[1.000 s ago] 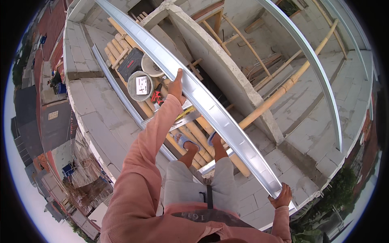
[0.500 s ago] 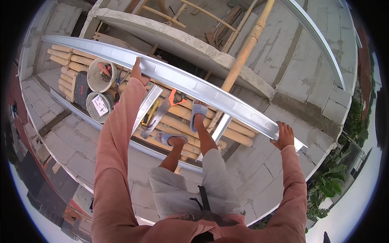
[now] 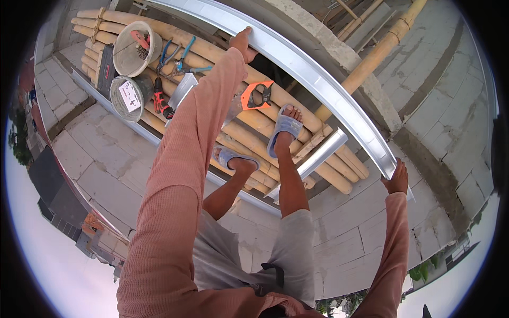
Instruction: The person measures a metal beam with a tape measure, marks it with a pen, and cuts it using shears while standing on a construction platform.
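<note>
A long silvery metal channel [image 3: 313, 75] slants across the view from the upper left to the right, above a bamboo platform [image 3: 260, 123]. My left hand [image 3: 244, 45] is closed on its near edge, toward the upper middle. At its right end, my right hand [image 3: 396, 177] grips the same channel. Below my left forearm lies a handsaw with an orange handle [image 3: 247, 98]; the sleeve hides much of its blade. A shorter metal piece [image 3: 324, 152] lies across the bamboo beside my sandalled foot.
On the bamboo at left stand a pale bucket [image 3: 123, 59] and a bucket with a paper label [image 3: 117, 109]. Nearby lie a red-black drill [image 3: 159, 99], blue-handled hand tools [image 3: 186, 49] and a black case [image 3: 106, 69]. A concrete beam [image 3: 318, 34] and thick bamboo pole [image 3: 376, 55] lie beyond.
The view has shifted and turned. Both hands still hold the channel, now steeper in view; my left hand appears farther up and right, my right hand slightly right. The drill has come into clearer view.
</note>
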### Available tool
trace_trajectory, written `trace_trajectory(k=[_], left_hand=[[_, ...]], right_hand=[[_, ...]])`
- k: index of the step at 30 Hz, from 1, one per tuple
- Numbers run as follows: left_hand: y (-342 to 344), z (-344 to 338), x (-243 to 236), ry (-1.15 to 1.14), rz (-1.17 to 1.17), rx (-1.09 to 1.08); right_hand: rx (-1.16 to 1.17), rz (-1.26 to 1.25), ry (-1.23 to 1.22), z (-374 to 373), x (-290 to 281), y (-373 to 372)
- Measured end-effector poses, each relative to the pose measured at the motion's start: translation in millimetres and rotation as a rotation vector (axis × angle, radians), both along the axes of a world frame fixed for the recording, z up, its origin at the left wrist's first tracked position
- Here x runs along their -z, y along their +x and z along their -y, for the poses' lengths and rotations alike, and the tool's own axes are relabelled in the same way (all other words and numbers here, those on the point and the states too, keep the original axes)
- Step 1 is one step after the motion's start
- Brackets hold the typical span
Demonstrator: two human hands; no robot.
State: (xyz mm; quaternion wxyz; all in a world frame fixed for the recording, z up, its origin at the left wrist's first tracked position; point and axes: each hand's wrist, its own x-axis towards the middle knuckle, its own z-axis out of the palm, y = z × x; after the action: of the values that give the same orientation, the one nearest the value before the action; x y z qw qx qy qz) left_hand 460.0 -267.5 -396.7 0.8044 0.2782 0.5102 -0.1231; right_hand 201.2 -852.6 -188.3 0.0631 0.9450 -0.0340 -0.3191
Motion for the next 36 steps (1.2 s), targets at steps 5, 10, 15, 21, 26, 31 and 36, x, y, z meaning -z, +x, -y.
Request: trace_trajectory(k=[5, 10, 15, 21, 26, 31, 36], left_hand=[[9, 3, 57, 0.072, 0.033, 0.035], [27, -51, 166, 0.097, -0.029, 0.185], [36, -17, 223, 0.139, 0.053, 0.347], [-15, 54, 239, 0.184, -0.047, 0.317], [-28, 56, 232, 0.178, 0.076, 0.288], [-18, 45, 242, 0.241, -0.011, 0.342], [-9, 61, 245, 0.332, -0.063, 0.245]], right_hand=[[-0.007, 0.029, -0.003, 5, 48, 11], [-0.055, -0.104, -0.143, 3, 125, 25], [0.176, 0.091, -0.340, -20, 185, 28], [0.324, 0.141, 0.188, -93, 201, 1], [0.524, 0.101, 0.610, -171, 128, -16], [0.736, -0.053, 0.717, -199, 80, -50], [1.184, -0.280, 0.807, -224, 18, -77]])
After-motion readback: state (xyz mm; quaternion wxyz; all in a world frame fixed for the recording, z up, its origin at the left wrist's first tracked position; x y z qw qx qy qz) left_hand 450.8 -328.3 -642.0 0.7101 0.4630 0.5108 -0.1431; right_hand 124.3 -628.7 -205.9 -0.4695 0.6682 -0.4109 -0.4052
